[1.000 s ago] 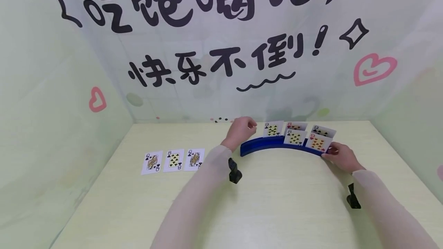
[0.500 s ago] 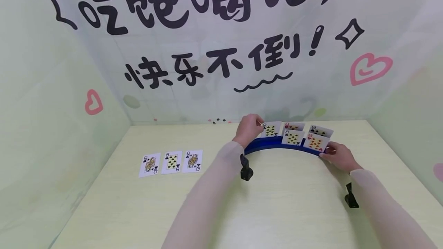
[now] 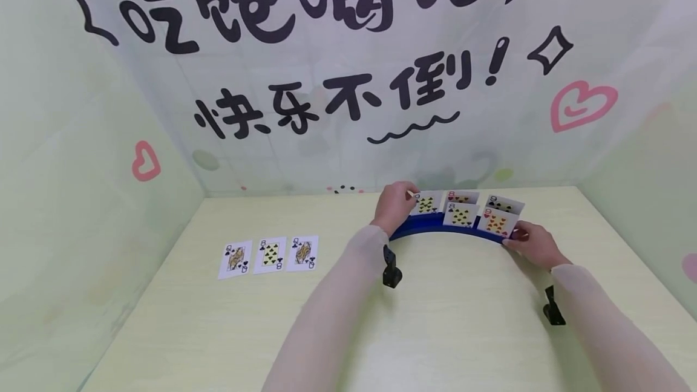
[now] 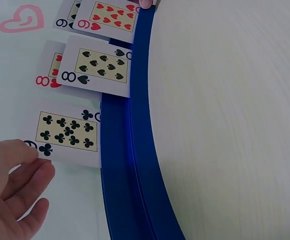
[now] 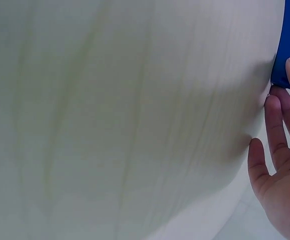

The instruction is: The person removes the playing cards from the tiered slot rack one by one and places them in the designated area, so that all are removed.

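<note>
Toward the left edge of the pale surface (image 3: 435, 319), three cards (image 3: 270, 255) lay flat and face up in a row, a queen at either end. Well to their right, the right hand (image 3: 539, 245) had its fingers gripping the right end of a curved blue holder (image 3: 427, 222). Just left of those fingers, the nine of hearts (image 3: 497, 222) and eight of spades (image 3: 461, 215) stood in its front slot. Behind them rose the eight of hearts (image 3: 461, 197) and a black nine (image 3: 505, 204). Nearer the back edge's middle, the nine of clubs (image 4: 67, 131) stood in the holder, its upper left corner pinched between thumb and finger of the left hand (image 3: 393, 205).
</note>
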`<state>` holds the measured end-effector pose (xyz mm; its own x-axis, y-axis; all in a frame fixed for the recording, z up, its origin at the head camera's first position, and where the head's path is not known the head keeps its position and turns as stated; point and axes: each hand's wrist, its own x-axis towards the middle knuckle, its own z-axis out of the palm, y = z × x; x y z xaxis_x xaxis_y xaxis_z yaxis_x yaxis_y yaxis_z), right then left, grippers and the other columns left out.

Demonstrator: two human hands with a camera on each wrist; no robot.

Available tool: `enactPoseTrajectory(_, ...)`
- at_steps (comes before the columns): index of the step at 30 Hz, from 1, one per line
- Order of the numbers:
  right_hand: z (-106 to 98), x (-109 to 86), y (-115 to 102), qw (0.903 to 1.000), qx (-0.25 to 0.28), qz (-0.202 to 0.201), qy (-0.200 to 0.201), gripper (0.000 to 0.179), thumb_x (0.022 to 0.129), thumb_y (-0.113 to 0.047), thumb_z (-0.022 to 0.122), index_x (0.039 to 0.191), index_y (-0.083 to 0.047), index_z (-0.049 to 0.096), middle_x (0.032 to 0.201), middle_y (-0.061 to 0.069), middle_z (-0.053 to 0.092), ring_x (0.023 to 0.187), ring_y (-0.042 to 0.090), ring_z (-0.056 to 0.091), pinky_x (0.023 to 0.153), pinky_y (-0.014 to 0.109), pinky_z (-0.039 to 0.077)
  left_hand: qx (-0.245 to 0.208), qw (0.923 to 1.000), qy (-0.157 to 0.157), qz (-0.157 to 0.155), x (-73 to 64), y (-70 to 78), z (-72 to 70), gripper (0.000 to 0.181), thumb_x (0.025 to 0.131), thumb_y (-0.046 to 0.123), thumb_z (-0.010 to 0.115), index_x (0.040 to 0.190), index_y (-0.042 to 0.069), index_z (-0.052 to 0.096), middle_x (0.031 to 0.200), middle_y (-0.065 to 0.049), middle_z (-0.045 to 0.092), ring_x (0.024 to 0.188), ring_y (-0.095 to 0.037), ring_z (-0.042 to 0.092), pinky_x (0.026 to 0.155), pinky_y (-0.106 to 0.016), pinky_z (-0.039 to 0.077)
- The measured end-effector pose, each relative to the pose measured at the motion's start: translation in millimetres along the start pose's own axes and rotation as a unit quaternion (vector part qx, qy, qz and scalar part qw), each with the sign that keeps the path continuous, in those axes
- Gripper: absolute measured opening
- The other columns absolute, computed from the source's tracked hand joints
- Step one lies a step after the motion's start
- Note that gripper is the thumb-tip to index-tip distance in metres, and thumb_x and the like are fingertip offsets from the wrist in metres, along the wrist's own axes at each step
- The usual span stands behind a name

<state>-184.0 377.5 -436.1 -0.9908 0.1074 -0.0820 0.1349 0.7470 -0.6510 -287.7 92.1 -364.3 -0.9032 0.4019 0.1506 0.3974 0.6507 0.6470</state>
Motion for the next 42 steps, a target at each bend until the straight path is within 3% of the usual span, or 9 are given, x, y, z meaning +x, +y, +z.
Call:
enactPoseTrajectory(20,-0.5,-2.3,1.3,1.0,-0.007,-0.003,0.001,0.055,0.089,-0.017,0.061,0.126,0.016,0.038,0.11,0.032,0.052,0.096,0.04,0.05,0.086,0.054,0.04,-0.003,0.9993,0.034,0.015,-7.7,-8.7,-13.0,0.021,0.09,0.007,0.055,0.105,0.009,0.068,0.09,0.0,0.064,0.071,-0.01,0.054,0.062,-0.022,0.044)
enactPoseTrajectory(29,0.3,-1.2,1.8,0.9999,-0.004,-0.011,-0.003,0.054,0.088,-0.016,0.062,0.124,0.017,0.039,0.107,0.031,0.053,0.094,0.039,0.051,0.084,0.053,0.041,-0.017,0.9989,0.04,0.016,-13.1,-17.5,-31.4,0.02,0.089,0.007,0.055,0.104,0.009,0.068,0.083,0.002,0.063,0.067,-0.01,0.054,0.059,-0.022,0.044)
enactPoseTrajectory(42,0.9,-1.9,0.5,0.9999,-0.01,-0.008,0.0,0.054,0.088,-0.018,0.061,0.124,0.017,0.039,0.106,0.031,0.053,0.093,0.039,0.05,0.084,0.053,0.041,0.019,0.9993,0.028,0.017,-21.8,-34.5,-61.9,0.021,0.089,0.008,0.053,0.106,0.007,0.065,0.08,-0.001,0.061,0.065,-0.013,0.053,0.056,-0.023,0.042)
